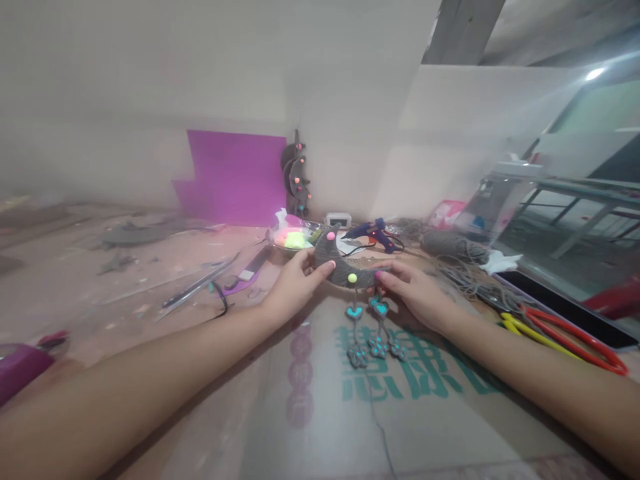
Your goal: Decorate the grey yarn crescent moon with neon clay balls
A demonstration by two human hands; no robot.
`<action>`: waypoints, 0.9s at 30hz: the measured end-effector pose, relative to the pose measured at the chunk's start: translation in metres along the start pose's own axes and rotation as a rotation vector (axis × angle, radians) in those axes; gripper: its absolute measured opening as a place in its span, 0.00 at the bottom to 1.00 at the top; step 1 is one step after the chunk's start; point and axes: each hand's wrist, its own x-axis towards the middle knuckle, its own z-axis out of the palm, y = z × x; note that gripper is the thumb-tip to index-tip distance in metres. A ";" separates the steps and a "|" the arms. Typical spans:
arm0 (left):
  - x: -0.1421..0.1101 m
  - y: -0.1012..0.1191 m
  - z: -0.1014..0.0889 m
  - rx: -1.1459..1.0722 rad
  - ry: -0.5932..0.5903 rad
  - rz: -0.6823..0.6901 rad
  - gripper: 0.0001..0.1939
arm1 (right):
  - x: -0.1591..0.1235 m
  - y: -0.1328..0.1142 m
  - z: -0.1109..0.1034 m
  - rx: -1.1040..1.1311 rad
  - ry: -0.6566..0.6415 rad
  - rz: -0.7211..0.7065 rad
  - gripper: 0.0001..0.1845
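A grey yarn-wrapped crescent moon (340, 263) with pink and yellow-green pompoms is held just above a cardboard sheet (350, 400). My left hand (295, 283) pinches its left side, thumb on top. My right hand (417, 290) grips its lower right tip. Grey strings with teal hearts and small stars (373, 333) hang from the crescent and lie on the cardboard.
A bowl of neon pompoms (295, 239), a purple glue gun (375, 233), a grey yarn ball (453, 245) and red and yellow scissors (565, 333) lie behind and to the right. A purple sheet (235, 177) and finished crescents (297, 173) lean on the wall. Metal rods (200, 283) lie left.
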 end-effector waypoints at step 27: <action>-0.003 0.006 0.006 -0.324 -0.050 -0.184 0.18 | 0.001 -0.015 -0.005 -0.877 0.181 -0.726 0.09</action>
